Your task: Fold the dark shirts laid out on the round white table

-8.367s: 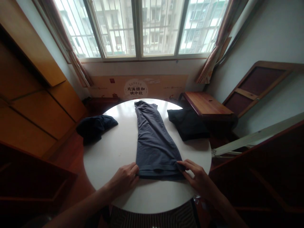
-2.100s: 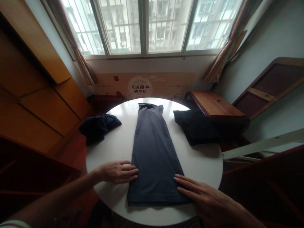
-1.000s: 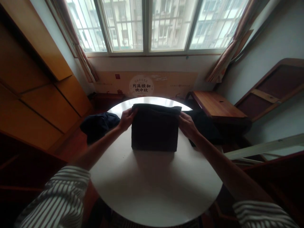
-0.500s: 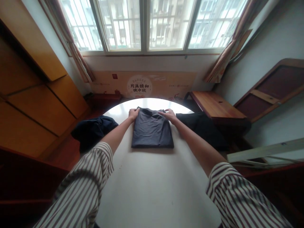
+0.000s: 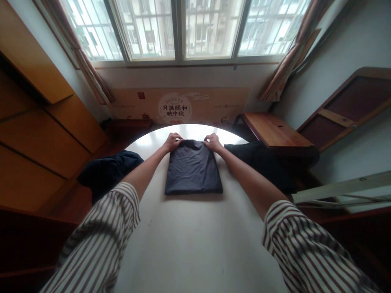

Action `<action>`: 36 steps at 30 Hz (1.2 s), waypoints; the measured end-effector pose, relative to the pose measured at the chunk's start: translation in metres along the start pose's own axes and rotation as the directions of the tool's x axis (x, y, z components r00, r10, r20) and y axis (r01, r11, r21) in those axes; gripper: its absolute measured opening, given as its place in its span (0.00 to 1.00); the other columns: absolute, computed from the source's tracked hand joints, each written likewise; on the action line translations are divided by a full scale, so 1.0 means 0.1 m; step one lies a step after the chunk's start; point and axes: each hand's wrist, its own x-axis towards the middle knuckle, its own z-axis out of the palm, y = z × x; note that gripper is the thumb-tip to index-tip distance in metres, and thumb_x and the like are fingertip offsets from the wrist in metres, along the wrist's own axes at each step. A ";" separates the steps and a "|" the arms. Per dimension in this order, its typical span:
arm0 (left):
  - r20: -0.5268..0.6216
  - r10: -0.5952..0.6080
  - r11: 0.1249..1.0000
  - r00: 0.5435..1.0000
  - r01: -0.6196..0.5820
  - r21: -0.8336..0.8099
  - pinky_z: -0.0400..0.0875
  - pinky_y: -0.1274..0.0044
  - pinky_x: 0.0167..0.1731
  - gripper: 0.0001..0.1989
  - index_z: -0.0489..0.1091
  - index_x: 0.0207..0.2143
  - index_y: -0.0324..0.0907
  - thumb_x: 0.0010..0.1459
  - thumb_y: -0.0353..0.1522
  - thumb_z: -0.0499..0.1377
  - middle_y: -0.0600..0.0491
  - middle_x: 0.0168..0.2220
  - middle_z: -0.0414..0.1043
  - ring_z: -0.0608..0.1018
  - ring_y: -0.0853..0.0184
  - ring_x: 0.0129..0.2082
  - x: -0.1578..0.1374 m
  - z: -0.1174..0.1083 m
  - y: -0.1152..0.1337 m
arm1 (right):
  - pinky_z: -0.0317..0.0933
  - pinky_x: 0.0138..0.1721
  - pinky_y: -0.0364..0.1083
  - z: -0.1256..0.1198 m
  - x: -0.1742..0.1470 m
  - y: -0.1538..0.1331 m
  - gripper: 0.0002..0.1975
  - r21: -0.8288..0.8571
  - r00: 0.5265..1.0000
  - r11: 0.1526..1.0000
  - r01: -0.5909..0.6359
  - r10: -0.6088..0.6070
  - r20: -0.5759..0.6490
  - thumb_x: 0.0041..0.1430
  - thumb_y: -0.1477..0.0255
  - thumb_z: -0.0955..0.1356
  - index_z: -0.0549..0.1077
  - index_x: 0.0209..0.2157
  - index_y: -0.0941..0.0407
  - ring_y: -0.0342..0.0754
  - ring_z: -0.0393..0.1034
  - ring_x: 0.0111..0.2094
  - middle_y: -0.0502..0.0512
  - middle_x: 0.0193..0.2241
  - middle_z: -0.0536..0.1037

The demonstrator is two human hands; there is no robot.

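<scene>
The person's two hands at a round, glossy white bench (image 5: 177,244), seen from the head. A dark grey fabric garment (image 5: 194,169), folded into a nearly square packet, lies on the bench toward its far side, between the two forearms. Its near edge is straight; its upper face is lightly creased, and the fabric is rumpled along the far edge. The left hand (image 5: 173,142) is at the far left corner, its fingers bent and pinching the cloth; the right hand (image 5: 212,142) is at the far right corner, its fingers likewise closed on the cloth. Both forearms emerge from rolled-up sleeves (image 5: 97,240) of white fabric with dark stripes. To the left, a crumpled navy-blue cloth (image 5: 106,173) extends past the rim of the bench, partly behind the left forearm. To the right, a flat black folded cloth (image 5: 259,165) lies near the grey garment but apart from it, partly behind the right forearm. Beyond the bench, a beige printed banner (image 5: 210,108) runs along the wall beneath a barred window (image 5: 204,30); at right stands a low reddish-brown wooden table (image 5: 275,130), and at left a yellow-brown wooden cabinet (image 5: 33,150).
</scene>
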 end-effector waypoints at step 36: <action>0.332 0.257 0.951 0.908 -0.298 0.080 0.50 0.60 0.65 0.22 0.66 0.61 0.43 0.69 0.37 0.50 0.46 0.63 0.65 0.66 0.57 0.63 -0.06 0.42 0.85 | 0.63 0.55 0.52 -0.05 -2.15 -1.03 0.19 -0.011 0.832 0.845 0.535 -0.524 0.184 0.69 0.67 0.61 0.71 0.54 0.63 0.57 0.69 0.54 0.67 0.53 0.74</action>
